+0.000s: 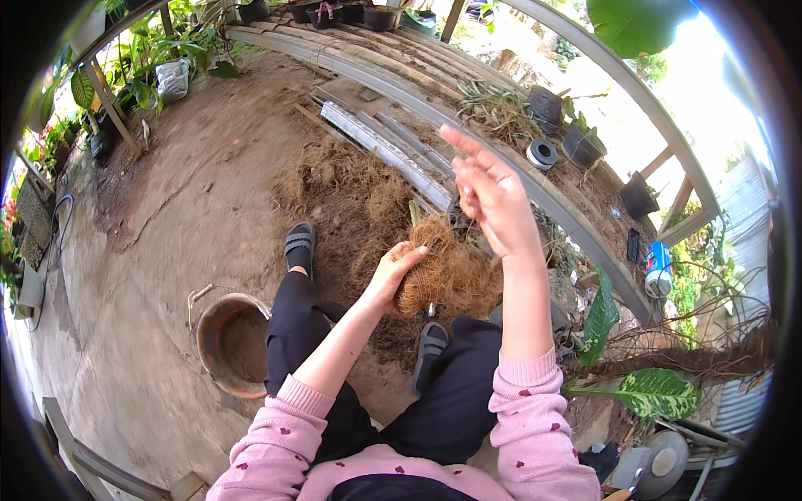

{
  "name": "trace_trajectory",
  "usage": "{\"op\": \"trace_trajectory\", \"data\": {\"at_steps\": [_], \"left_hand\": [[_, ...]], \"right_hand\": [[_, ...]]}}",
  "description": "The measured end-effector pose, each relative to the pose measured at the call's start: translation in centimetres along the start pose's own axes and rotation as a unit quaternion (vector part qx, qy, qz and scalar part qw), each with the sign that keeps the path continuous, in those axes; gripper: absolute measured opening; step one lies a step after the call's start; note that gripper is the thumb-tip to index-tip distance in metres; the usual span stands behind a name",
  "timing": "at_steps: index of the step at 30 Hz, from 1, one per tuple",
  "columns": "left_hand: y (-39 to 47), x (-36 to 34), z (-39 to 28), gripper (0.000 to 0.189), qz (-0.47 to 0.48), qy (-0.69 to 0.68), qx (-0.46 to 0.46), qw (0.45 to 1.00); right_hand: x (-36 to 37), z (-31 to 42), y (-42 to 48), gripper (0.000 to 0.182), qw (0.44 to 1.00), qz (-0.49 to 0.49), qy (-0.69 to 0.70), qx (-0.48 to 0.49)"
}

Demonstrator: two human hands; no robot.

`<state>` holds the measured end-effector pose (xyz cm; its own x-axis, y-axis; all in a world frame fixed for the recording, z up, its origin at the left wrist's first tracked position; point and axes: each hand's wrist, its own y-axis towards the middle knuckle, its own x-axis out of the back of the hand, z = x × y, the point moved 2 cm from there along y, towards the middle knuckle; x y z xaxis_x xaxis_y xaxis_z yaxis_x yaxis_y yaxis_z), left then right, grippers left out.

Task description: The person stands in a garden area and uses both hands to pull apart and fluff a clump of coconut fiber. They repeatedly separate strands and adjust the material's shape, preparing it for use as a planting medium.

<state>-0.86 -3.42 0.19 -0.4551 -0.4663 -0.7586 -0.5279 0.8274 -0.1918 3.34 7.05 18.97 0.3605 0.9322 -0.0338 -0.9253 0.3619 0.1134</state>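
My left hand (396, 269) grips a bundle of brown coconut-like fibre (421, 289), its thumb lying on top. A pale green plant stub (414, 213) shows at the bundle's upper end. My right hand (492, 194) is raised to the upper right of the bundle, fingers apart and slightly blurred, with nothing seen in it. Below the hands, loose fibre (379, 188) lies heaped on the ground between and beyond my sandalled feet. Thin strands from the bundle spread towards my right knee.
An empty-looking bucket (213, 341) stands left of my legs. Metal bars (382, 153) lie beyond the fibre, beside a raised ledge (564, 241). The ledge bears black plant pots (583, 144), a roll of tape (542, 153) and a blue can (658, 269). Variegated leaves (658, 393) reach in at right.
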Motion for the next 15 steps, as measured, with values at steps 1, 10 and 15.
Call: {"op": "trace_trajectory", "data": {"at_steps": [1,10,15], "left_hand": [[-0.1,-0.2,-0.2,0.040,-0.006,0.015,-0.005,1.000],[0.5,0.6,-0.1,0.066,-0.092,0.318,-0.116,0.937],[1.0,1.0,0.1,0.066,-0.095,0.293,-0.132,0.942]], "right_hand": [[0.0,-1.3,-0.2,0.036,1.000,0.004,-0.010,-0.029],[2.6,-6.2,-2.4,0.037,0.993,-0.008,0.068,-0.099],[5.2,-6.1,-1.9,0.048,0.970,-0.072,0.231,0.021]]}}
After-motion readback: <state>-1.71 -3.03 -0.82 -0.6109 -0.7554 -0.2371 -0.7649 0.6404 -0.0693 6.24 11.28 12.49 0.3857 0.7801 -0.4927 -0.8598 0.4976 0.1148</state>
